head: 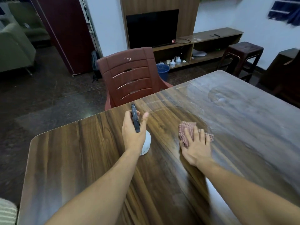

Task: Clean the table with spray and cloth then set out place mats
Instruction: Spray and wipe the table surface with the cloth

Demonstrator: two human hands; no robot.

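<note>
Currently left hand (132,130) grips white spray bottle with black trigger head (136,118), nozzle aimed ahead for respray; right hand (194,143) fingers flat, pressing red checked cloth (186,129) onto brown wood-grain worktop (81,151), wiping.

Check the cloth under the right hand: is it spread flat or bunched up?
Bunched. The cloth lies crumpled in uneven folds on the table, the right hand pressing flat on it.
</note>
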